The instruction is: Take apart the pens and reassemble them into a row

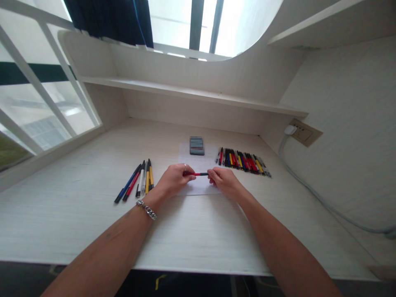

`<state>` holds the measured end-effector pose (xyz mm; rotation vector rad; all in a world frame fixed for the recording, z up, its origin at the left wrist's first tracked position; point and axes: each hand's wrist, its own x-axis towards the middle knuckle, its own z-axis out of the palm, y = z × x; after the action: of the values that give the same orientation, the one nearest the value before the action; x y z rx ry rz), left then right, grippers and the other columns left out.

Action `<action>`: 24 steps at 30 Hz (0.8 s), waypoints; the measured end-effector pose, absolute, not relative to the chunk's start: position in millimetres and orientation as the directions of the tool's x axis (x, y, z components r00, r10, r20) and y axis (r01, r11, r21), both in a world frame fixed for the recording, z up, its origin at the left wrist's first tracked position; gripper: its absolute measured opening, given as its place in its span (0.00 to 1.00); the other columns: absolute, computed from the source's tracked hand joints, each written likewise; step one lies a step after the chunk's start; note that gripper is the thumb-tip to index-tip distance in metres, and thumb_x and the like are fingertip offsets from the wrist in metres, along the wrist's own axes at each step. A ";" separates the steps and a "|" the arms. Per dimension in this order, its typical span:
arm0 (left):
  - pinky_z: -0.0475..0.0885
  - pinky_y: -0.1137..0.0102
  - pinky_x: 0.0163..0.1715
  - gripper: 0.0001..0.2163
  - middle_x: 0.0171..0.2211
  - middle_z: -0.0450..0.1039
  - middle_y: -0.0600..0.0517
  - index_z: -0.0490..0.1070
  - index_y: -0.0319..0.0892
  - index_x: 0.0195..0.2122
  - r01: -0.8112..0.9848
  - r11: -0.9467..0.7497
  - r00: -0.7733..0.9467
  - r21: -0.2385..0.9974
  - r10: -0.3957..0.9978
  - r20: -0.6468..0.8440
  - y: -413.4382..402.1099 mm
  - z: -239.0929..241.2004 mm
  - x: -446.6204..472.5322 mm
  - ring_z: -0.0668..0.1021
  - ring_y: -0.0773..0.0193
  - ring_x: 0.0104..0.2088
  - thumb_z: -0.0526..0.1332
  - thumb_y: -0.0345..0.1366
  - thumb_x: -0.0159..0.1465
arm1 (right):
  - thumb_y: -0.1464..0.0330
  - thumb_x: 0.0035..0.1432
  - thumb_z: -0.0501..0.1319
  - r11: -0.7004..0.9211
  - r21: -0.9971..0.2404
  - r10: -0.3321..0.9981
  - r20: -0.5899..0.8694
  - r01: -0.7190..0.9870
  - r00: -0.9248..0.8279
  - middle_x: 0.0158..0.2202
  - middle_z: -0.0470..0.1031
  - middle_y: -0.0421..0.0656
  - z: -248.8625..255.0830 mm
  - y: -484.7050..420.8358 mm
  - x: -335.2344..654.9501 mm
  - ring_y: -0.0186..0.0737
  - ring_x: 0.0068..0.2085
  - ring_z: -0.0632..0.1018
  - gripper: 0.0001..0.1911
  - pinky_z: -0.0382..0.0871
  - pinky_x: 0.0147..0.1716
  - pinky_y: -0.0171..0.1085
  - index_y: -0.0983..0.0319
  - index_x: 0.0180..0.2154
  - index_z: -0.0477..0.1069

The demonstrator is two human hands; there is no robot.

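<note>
A red and black pen [201, 174] is held level between my two hands, above a sheet of white paper [198, 189]. My left hand [176, 177] pinches its red end, and my right hand [224, 179] grips the black end. The fingers hide both tips. Left of my left hand lie several pens [133, 183] in blue, red, white and yellow. Beyond my right hand, many pens [244, 161] in black, red, yellow, blue and clear are lined up in a row.
A dark flat box [197, 145] sits at the top of the paper. A shelf [198, 90] runs along the back of the desk. On the right wall a white plug with a cable [309, 189] is in a socket [305, 132]. Window bars [43, 78] stand at left.
</note>
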<state>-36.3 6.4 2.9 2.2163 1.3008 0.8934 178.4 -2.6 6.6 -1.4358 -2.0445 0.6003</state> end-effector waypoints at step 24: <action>0.71 0.70 0.35 0.07 0.32 0.78 0.51 0.78 0.46 0.35 0.603 -0.520 0.305 0.606 0.851 0.427 4.9 5.4 -32.6 0.77 0.63 0.33 0.65 0.39 0.56 | 0.58 0.65 0.47 0.304 -0.549 0.952 0.194 0.778 -0.235 0.21 0.72 0.39 8.6 2.7 181.4 0.33 0.24 0.71 0.23 0.56 0.26 0.32 0.62 0.25 0.70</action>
<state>-32.6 4.9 5.4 2.2461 1.3084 1.0479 181.4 2.7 8.6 -1.5336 -2.0850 0.4670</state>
